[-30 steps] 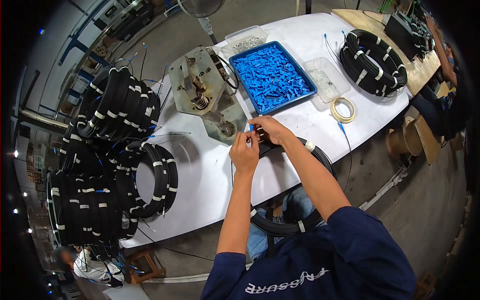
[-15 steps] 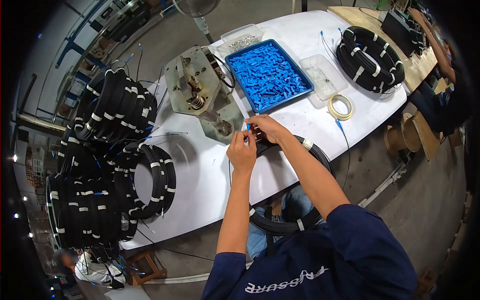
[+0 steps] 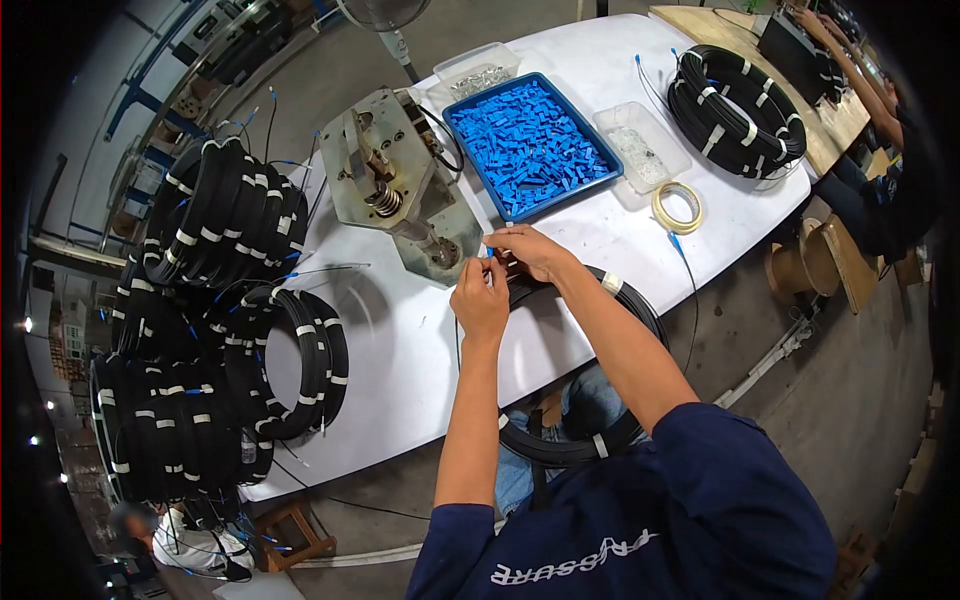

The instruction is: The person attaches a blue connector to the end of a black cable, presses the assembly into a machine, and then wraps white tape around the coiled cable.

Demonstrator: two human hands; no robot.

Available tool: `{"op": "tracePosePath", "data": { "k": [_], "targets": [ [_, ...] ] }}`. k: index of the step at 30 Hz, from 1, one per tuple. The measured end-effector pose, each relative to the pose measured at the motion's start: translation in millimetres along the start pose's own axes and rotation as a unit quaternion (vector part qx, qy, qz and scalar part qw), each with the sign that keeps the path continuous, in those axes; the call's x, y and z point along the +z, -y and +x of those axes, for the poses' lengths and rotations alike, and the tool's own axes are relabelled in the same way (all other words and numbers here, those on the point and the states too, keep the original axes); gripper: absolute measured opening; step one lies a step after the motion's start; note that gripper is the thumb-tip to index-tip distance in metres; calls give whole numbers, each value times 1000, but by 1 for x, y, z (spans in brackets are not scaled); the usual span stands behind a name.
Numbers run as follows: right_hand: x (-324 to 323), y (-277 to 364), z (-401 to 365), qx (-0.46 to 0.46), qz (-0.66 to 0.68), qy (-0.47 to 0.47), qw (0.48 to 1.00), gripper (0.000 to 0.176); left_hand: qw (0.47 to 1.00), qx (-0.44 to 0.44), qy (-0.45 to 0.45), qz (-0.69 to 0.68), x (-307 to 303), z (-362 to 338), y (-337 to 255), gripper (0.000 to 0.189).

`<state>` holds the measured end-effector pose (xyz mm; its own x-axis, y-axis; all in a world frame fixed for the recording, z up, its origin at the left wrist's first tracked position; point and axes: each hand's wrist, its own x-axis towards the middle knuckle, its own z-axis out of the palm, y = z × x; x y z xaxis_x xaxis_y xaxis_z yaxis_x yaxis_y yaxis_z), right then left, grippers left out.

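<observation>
Both my hands meet over the white table, just right of the metal press. My left hand pinches a small blue connector from below. Close against it, my right hand has its fingers closed around the same connector; its index finger and thumb are near the connector's tip. A black cable coil with white tape bands lies under my right forearm and hangs over the table edge to my lap. Beyond my hands stands a blue tray full of blue connector pieces.
Stacked black cable coils fill the left side. Behind the tray is a clear box of small metal parts; to its right are a clear tray, a tape roll and another coil. Other people sit at far right and lower left.
The whole view has shifted slightly, so objects on the table appear a little higher and further left. My hands keep their closed grip on the connector, with hardly any finger movement.
</observation>
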<state>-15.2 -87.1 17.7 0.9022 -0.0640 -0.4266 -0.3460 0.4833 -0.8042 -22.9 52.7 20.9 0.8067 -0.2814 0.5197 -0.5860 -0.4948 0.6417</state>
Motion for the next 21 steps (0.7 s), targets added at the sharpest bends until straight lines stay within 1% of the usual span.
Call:
{"op": "tracePosePath", "data": {
  "k": [5,8,10,11,12,13,15,17,19,21],
  "targets": [
    [1,2,-2,14,15,-7,1000,21,1000,-12,7,-9,2,0,4,15],
    [2,0,-2,-7,14,-18,1000,23,999,-20,9,-23,3,1,7,14],
    [1,-5,-4,-82,18,4,996,22,999,-25,1,-31,5,2,9,13],
    [1,-6,-8,-83,18,6,996,22,997,-47,4,-64,5,2,10,14],
    [0,-7,-12,-101,36,14,994,21,993,-67,8,-98,5,2,12,14],
    [0,-7,-15,-121,55,21,991,20,993,-66,8,-96,4,2,13,14],
    [-1,-7,-19,-128,59,24,990,19,997,-28,12,-69,2,2,11,14],
    [-1,-6,-21,-136,58,28,989,17,996,-28,11,-84,1,2,6,15],
    [-1,-7,-21,-154,19,-3,988,18,995,-26,8,-101,1,4,1,15],
    [-1,-8,-26,-162,9,-17,987,19,991,-35,39,-125,0,4,-5,14]
  ]
}}
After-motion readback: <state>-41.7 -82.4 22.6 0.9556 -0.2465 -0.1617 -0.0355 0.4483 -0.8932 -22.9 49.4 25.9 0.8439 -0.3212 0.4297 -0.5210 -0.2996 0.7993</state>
